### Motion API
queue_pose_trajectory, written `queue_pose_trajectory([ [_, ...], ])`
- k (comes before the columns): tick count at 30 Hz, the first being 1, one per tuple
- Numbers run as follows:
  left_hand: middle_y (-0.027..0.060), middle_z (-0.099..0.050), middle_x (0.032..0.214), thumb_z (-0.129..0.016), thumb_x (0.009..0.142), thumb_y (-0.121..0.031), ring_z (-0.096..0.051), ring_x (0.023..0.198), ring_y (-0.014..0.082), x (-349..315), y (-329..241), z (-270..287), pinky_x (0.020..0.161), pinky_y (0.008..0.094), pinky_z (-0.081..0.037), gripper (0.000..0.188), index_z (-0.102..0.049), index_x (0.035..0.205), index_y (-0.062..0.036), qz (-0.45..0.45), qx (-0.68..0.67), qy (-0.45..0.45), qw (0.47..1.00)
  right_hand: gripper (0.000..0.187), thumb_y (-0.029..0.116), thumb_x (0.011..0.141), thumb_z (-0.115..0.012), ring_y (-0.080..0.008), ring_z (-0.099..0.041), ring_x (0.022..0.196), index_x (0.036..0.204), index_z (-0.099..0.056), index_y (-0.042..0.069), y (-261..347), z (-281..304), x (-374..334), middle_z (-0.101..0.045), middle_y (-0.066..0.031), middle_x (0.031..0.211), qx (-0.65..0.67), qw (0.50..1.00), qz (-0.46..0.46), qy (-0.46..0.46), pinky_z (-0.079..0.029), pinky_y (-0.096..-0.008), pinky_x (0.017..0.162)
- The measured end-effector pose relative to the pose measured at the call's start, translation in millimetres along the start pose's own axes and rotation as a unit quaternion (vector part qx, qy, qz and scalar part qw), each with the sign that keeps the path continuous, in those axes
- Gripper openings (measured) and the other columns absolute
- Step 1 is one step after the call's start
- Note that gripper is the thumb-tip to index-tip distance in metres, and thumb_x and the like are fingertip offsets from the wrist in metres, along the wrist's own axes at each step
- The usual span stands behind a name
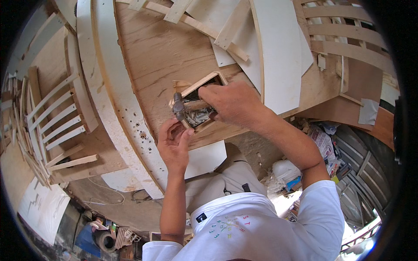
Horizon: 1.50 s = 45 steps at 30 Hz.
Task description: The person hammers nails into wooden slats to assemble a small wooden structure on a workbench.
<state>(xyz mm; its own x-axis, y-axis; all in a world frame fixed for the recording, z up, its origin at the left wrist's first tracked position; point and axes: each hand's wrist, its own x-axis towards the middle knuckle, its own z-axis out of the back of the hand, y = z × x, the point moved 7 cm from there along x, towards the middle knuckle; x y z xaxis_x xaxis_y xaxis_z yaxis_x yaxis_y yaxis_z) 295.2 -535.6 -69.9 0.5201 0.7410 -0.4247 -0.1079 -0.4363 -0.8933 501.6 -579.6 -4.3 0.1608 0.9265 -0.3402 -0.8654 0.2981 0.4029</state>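
Observation:
A small open wooden box stands on the plywood bench in front of me, with loose metal pieces that look like nails inside. My left hand is closed at its near left corner, thumb against the wooden edge. Across the box lies a hammer, its dark metal head over the left end. Its wooden handle runs into my right hand, which is closed around it above the box's right part. My right fingers partly hide the inside of the box.
The plywood bench carries wood strips and white panels beyond the box. A long pale board with holes runs along its left. Slatted frames lie far left, others at the far right. Bags and clutter sit low right.

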Motion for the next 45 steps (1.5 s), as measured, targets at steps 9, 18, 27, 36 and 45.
queue_pose_trajectory([
  [9,0.0135,-0.057,0.137,-0.076,0.089,0.011,-0.064,0.12,0.0216,0.4,-2.0,0.6,0.102,0.0353,-0.059,0.049,-0.058,0.133,-0.0021,-0.025,0.018,0.011,0.999,0.041,0.025,0.08,-0.087,-0.0352,-0.071,0.08,0.104,-0.057,0.009,-14.9,16.6,-0.6,-0.069,-0.0106,0.087,0.056,0.994,-0.041,-0.081,-0.053,-0.0466,0.067],
  [18,0.0198,-0.044,0.162,-0.085,0.078,-0.005,-0.041,0.15,0.0393,3.3,-82.9,-62.0,0.12,0.0501,-0.039,0.018,-0.083,0.094,-0.0132,-0.301,0.477,0.021,0.825,0.044,0.026,0.079,-0.09,-0.0406,-0.066,0.079,0.104,-0.06,0.005,-45.8,14.0,-13.2,-0.066,-0.0164,0.085,0.142,0.973,-0.097,-0.156,-0.05,-0.0485,0.068],
  [27,0.021,-0.04,0.165,-0.083,0.073,-0.01,-0.034,0.155,0.0428,29.4,-72.8,-83.0,0.127,0.0564,-0.026,0.011,-0.079,0.083,-0.0106,-0.26,0.521,0.106,0.806,0.045,0.021,0.077,-0.09,-0.0416,-0.065,0.078,0.107,-0.061,0.003,-52.1,6.4,-15.0,-0.065,-0.0181,0.085,0.203,0.957,-0.099,-0.183,-0.05,-0.0487,0.069],
  [36,0.0128,-0.059,0.151,-0.078,0.07,-0.001,-0.043,0.152,0.0369,37.6,-94.7,-58.9,0.128,0.0583,-0.025,0.018,-0.077,0.083,-0.0126,-0.304,0.41,0.1,0.854,0.041,0.02,0.081,-0.087,-0.0395,-0.067,0.079,0.109,-0.061,0.004,-53.2,11.8,-21.9,-0.068,-0.0169,0.085,0.223,0.949,-0.102,-0.2,-0.052,-0.048,0.071],
  [45,0.0057,-0.075,0.089,-0.08,0.083,0.007,-0.071,0.088,0.022,14.5,-74.2,-11.4,0.114,0.0567,-0.045,0.021,-0.073,0.096,-0.0079,-0.261,0.302,-0.022,0.917,0.035,0.02,0.085,-0.085,-0.034,-0.071,0.078,0.105,-0.061,0.004,-24.3,-2.9,-54.5,-0.07,-0.0126,0.08,0.35,0.889,-0.257,-0.147,-0.054,-0.0451,0.069],
])
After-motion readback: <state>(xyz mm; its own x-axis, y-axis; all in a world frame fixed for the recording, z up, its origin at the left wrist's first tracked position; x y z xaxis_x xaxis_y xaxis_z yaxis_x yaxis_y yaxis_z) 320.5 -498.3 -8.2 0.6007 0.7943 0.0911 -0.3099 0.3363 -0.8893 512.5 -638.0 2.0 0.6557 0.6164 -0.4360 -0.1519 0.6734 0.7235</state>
